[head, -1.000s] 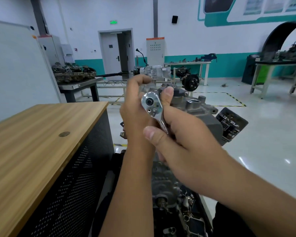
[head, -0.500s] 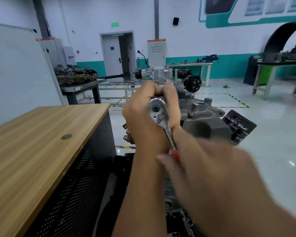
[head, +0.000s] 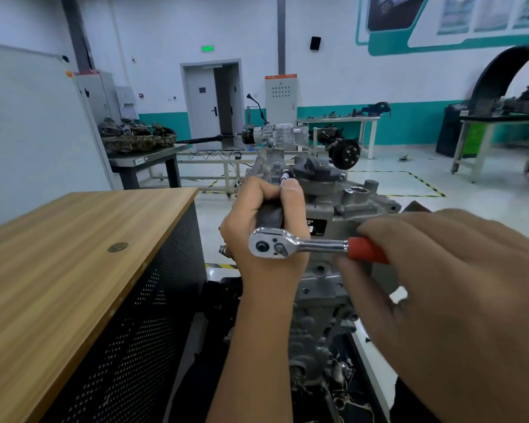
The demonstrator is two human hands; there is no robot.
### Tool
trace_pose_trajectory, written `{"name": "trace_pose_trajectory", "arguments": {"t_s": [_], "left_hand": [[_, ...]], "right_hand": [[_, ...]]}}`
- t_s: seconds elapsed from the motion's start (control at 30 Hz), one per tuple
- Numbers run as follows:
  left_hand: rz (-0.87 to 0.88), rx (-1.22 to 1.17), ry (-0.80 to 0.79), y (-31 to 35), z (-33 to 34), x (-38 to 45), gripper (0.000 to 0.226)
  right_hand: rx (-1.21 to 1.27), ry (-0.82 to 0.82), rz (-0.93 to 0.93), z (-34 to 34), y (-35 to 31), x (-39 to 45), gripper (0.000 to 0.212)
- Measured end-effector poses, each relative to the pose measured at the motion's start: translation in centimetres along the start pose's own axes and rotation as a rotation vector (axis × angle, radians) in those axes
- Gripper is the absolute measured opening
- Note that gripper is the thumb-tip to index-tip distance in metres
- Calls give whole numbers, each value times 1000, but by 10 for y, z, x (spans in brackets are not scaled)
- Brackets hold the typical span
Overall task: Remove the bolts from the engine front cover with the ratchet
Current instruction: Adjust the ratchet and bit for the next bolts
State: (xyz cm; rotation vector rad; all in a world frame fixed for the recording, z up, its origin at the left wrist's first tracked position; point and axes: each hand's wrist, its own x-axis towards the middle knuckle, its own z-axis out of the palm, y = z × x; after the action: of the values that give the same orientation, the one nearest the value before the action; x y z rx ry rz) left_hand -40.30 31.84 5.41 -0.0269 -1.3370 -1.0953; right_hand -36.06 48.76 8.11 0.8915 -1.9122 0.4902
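A chrome ratchet (head: 290, 246) with a red handle lies level in front of the grey engine front cover (head: 348, 206). Its round head is at the left and its handle points right. My right hand (head: 446, 288) is closed around the red handle. My left hand (head: 266, 218) is wrapped around the extension bar under the ratchet head. The bar's small socket tip (head: 285, 178) shows above my left thumb, against the top of the cover. The bolt itself is hidden by the socket and my fingers.
A wooden-topped cabinet (head: 74, 257) with perforated black sides stands close on my left. The lower engine (head: 321, 340) runs down between my arms. Behind are a gearbox on a frame (head: 272, 134), a metal table with parts (head: 141, 141) and benches on the right.
The ratchet handle has swung from pointing down toward me to pointing right, carried by my right hand. My left hand has stayed on the extension bar.
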Motion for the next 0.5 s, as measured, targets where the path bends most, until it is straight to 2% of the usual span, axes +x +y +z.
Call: {"name": "trace_pose_trajectory", "arguments": {"t_s": [0.1, 0.2, 0.37, 0.43, 0.5], "left_hand": [[-1, -3, -23, 2, 0, 2, 38], [32, 19, -44, 3, -4, 9, 34], [68, 67, -112, 3, -11, 15, 31], [80, 57, -130, 1, -15, 16, 30], [101, 34, -179, 3, -17, 18, 29]], "right_hand": [[-31, -124, -52, -3, 3, 11, 30], [-6, -158, -120, 2, 2, 12, 32], [285, -47, 42, 23, -10, -10, 24], [316, -4, 27, 25, -9, -12, 20], [298, -66, 19, 16, -7, -3, 18]]}}
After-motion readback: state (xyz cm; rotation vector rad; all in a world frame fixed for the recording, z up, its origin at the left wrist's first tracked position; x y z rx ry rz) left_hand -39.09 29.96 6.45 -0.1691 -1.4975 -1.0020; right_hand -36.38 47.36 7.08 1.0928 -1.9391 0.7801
